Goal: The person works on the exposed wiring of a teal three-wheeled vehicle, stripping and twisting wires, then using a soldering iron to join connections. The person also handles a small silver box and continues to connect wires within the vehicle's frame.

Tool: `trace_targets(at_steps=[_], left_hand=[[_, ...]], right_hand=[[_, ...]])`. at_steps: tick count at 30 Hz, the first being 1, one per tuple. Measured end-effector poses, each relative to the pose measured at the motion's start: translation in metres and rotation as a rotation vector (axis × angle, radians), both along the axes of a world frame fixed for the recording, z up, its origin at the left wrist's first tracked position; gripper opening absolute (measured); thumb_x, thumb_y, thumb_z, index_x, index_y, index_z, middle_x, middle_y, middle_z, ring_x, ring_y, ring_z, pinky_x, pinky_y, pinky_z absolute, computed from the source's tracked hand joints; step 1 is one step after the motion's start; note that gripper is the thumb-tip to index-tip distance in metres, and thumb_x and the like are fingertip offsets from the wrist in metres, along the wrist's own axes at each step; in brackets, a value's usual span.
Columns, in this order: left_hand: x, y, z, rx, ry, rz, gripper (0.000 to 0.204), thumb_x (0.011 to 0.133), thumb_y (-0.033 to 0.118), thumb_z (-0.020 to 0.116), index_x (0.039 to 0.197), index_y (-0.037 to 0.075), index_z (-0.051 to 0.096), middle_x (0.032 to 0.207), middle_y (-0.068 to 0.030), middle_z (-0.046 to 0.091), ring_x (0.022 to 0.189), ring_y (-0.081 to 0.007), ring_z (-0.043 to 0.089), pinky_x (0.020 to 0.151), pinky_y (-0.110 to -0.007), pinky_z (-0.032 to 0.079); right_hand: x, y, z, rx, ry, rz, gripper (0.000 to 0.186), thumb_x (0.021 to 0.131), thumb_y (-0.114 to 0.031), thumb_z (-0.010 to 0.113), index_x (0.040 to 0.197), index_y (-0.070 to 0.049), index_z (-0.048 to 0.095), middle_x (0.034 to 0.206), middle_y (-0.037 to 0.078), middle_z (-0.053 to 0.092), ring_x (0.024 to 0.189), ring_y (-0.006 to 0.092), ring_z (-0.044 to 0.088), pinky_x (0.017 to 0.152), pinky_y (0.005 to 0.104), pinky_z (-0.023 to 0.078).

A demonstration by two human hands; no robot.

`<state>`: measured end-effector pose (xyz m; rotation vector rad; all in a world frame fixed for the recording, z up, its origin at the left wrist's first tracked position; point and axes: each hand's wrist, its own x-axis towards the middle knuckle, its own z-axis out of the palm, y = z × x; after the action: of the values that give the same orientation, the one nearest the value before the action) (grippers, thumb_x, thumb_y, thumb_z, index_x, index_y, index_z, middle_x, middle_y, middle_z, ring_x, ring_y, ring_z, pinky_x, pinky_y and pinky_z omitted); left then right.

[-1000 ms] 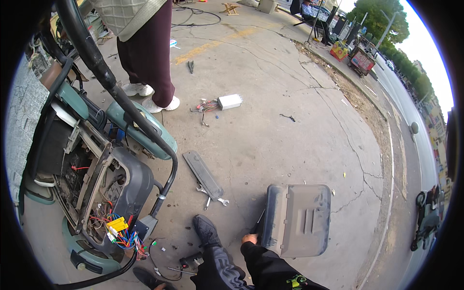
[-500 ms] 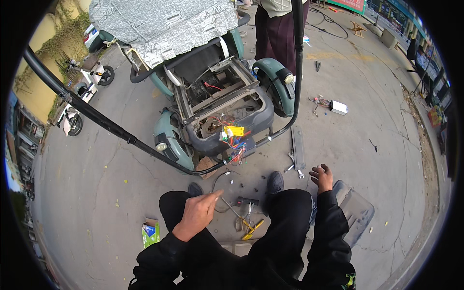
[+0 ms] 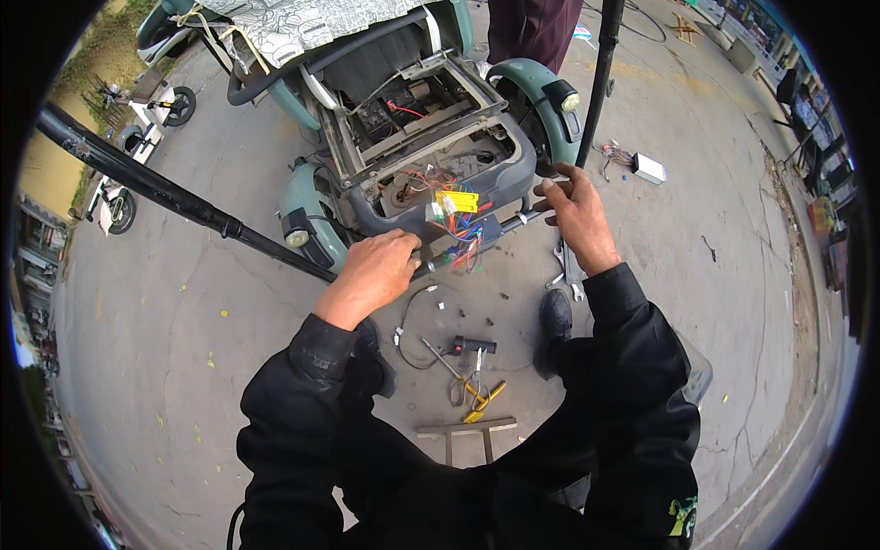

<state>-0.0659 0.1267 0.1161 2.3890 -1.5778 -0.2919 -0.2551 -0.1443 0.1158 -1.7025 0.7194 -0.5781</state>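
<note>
My left hand (image 3: 374, 275) lies over the lower left stretch of a bent black metal tube (image 3: 206, 215), fingers curled round it; their tips are hidden. My right hand (image 3: 579, 220) is beside the tube's right bend, fingers apart and partly curled, holding nothing. Between the hands a bundle of coloured wires (image 3: 466, 240) with a yellow connector block (image 3: 457, 201) hangs from the front of a green three-wheeled vehicle (image 3: 541, 101). The vehicle's seat base is uncovered, showing a metal frame (image 3: 411, 147) and red wiring inside.
Pliers with yellow handles (image 3: 488, 400), scissors (image 3: 477, 376) and a dark cylinder (image 3: 474, 346) lie between my feet, near a low metal stool (image 3: 467, 427). Wrenches (image 3: 575, 286) lie by my right foot. A silver box with wires (image 3: 649, 169) is farther right. A person (image 3: 532, 35) stands behind the vehicle.
Both hands have moved forward, the left onto the black tube and the right up beside its right side. I have risen from sitting, and the vehicle appears closer.
</note>
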Motion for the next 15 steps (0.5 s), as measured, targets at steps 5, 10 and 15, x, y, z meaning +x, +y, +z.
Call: trace_targets(at_steps=[5,10,15], left_hand=[[0.0,-0.013,-0.06,0.276,0.023,-0.054,0.025,0.097,0.027,0.074,0.105,0.003,0.073,0.105,-0.018,0.076,0.103,-0.0426,0.072,0.087,-0.054,0.056],[0.006,0.004,-0.082,0.338,0.047,-0.158,0.028,0.093,0.027,0.076,0.089,0.0,0.071,0.087,-0.0229,0.074,0.094,-0.0435,0.073,0.081,-0.055,0.056],[0.023,0.01,-0.085,0.286,0.031,-0.107,0.024,0.092,0.023,0.076,0.083,0.001,0.071,0.083,-0.0225,0.073,0.089,-0.0435,0.074,0.077,-0.055,0.056]], right_hand=[[-0.001,0.018,-0.075,-0.134,0.394,0.037,0.04,0.103,-0.023,0.064,0.131,0.005,0.063,0.104,0.023,0.078,0.096,0.0375,0.077,0.088,0.044,0.058],[0.006,0.029,-0.094,-0.388,0.419,0.215,0.024,0.1,-0.024,0.068,0.106,-0.002,0.077,0.092,0.022,0.077,0.09,0.044,0.074,0.083,0.0503,0.058],[0.027,0.043,-0.091,-0.455,0.428,0.24,0.025,0.1,-0.024,0.069,0.109,-0.003,0.077,0.091,0.021,0.078,0.089,0.0429,0.075,0.081,0.0496,0.059]])
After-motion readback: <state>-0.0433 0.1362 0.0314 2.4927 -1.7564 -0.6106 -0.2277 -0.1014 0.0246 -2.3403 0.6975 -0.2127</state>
